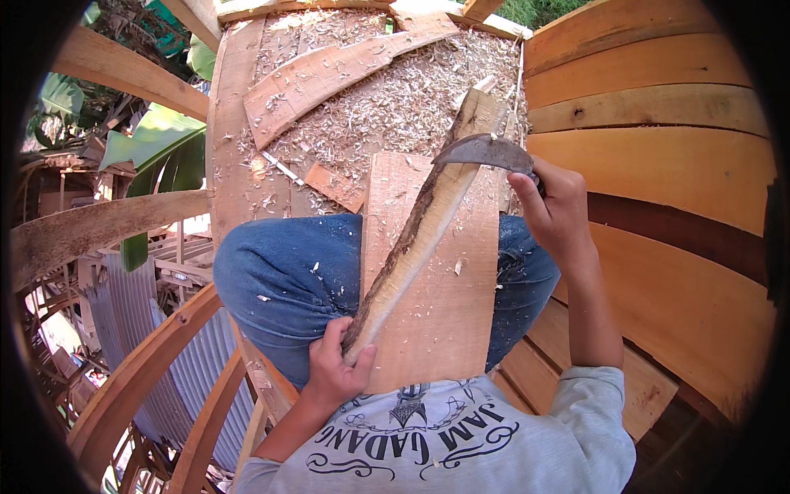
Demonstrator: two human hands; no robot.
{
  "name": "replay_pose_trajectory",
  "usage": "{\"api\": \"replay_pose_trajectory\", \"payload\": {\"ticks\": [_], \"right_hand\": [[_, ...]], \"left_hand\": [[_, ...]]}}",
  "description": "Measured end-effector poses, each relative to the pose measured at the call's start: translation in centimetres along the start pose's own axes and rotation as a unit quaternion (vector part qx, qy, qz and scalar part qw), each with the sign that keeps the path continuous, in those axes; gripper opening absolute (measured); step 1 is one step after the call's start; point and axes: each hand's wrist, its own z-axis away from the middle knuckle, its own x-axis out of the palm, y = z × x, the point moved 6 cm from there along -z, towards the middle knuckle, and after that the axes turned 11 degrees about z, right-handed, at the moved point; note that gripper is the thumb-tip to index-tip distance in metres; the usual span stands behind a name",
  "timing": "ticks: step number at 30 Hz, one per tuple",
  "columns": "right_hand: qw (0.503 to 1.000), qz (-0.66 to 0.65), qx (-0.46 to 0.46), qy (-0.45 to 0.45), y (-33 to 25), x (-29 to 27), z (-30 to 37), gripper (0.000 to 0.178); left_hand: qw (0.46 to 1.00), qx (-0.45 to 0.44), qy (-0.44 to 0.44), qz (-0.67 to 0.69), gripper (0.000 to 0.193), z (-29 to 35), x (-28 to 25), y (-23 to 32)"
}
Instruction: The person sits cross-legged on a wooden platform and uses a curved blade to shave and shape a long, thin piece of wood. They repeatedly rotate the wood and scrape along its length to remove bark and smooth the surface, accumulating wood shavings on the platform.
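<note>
A long piece of wood (420, 233), pale on its shaved face and dark with bark along one edge, slants up and away across a flat board (444, 313) on my lap. My left hand (339, 362) grips its near end, thumb on one side and fingers on the other. In my right hand (557, 206) is a curved blade like a sickle (485, 151), its handle mostly hidden in my fist. The blade lies across the upper part of the wood, apparently touching it. The far end of the wood rests over the shavings.
Wood shavings (329, 136) cover the plank floor ahead of my jeans-covered legs (280, 276). A curved board offcut (329, 78) and a small wood block (335, 188) lie among them. Plank walling (650, 169) stands close on the right; open rails (107, 218) run along the left, with corrugated sheets (156, 329) below.
</note>
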Motion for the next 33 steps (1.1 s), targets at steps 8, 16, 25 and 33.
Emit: {"api": "replay_pose_trajectory", "payload": {"ticks": [8, 16, 25, 33], "right_hand": [[1.0, -0.003, 0.016, -0.025, 0.0, -0.2, -0.1, 0.037], [0.997, -0.024, -0.043, -0.062, -2.0, 1.2, 1.6, 0.039], [0.996, -0.084, -0.019, 0.002, -0.9, 1.6, 1.2, 0.04], [0.992, -0.054, -0.109, -0.037, -2.7, 1.7, 1.2, 0.043]], "left_hand": [[1.0, -0.01, -0.018, 0.005, 0.031, 0.9, -0.1, -0.4], [0.999, -0.031, -0.012, 0.002, 0.033, 0.3, 0.4, -0.3], [0.999, -0.043, -0.009, 0.0, 0.034, 0.2, 0.3, -1.0], [0.998, -0.058, -0.018, -0.009, 0.036, 1.0, -0.1, -1.5]]}}
